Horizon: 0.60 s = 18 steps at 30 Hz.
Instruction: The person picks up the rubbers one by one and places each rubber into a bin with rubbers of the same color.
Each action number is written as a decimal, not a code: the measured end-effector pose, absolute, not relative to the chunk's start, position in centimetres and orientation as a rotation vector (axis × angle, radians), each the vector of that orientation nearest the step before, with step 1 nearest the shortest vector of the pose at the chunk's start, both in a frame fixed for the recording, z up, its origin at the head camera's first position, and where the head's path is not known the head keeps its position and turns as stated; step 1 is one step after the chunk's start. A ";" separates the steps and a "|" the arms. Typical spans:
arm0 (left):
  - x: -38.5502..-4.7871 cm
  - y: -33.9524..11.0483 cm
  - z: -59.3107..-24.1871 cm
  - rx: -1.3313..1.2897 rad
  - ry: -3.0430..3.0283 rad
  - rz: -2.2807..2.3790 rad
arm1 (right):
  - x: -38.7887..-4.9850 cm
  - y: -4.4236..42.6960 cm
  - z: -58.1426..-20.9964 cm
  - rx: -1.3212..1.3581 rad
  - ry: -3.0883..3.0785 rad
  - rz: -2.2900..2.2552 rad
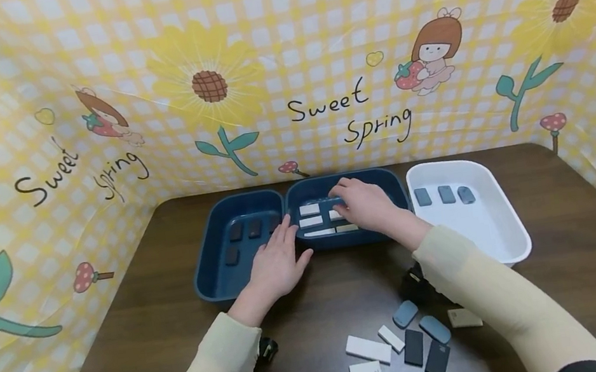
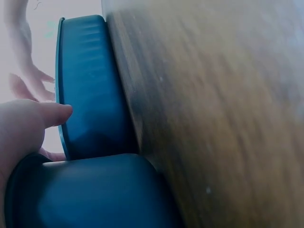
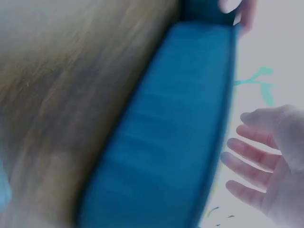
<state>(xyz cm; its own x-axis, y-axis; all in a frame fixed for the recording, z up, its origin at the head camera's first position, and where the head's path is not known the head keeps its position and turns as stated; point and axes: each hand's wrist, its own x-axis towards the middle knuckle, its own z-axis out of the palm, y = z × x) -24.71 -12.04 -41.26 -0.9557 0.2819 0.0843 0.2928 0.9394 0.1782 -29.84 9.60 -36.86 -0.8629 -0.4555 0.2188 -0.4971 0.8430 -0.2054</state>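
Observation:
My left hand (image 1: 276,265) lies over the meeting rims of the left dark-blue bin (image 1: 221,287) and the middle dark-blue bin (image 1: 352,239), fingers extended. In the left wrist view its thumb (image 2: 59,114) reaches to the middle bin's rim. My right hand (image 1: 367,204) is over the middle bin, beside a small white block (image 1: 335,214). The right wrist view shows its fingers (image 3: 251,168) spread and loosely bent, holding nothing visible. Several white blocks (image 1: 310,210) lie in the middle bin, and several dark blocks (image 1: 232,255) in the left one.
A white bin (image 1: 504,232) at the right contains three blue-grey pieces (image 1: 446,194). On the wooden table (image 1: 141,338) nearer me lie white blocks (image 1: 367,349), black blocks (image 1: 437,359), rounded blue pieces (image 1: 435,329) and a beige block (image 1: 464,317) by the right sleeve.

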 end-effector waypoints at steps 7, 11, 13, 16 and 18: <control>-24.7 -12.1 -41.1 -0.440 -3.049 -0.318 | -25.3 11.6 -34.8 1.024 -2.783 0.443; -24.7 -12.0 -41.1 -0.437 -3.053 -0.322 | -22.9 13.4 -35.0 1.155 -2.770 0.450; -24.7 -12.0 -41.1 -0.435 -3.056 -0.324 | -21.7 14.2 -35.3 1.211 -2.770 0.453; -24.7 -11.9 -41.1 -0.435 -3.053 -0.327 | -20.1 15.1 -36.0 1.310 -2.756 0.450; -24.7 -11.9 -41.2 -0.440 -3.050 -0.328 | -19.2 15.6 -36.6 1.374 -2.762 0.452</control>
<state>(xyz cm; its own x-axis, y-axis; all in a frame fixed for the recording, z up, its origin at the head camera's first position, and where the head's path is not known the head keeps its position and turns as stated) -24.72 -11.93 -41.19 -0.9587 0.2751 0.0717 0.2841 0.9373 0.2020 -19.18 15.56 -36.64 -0.6115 -0.7771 0.1488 -0.7840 0.5699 -0.2461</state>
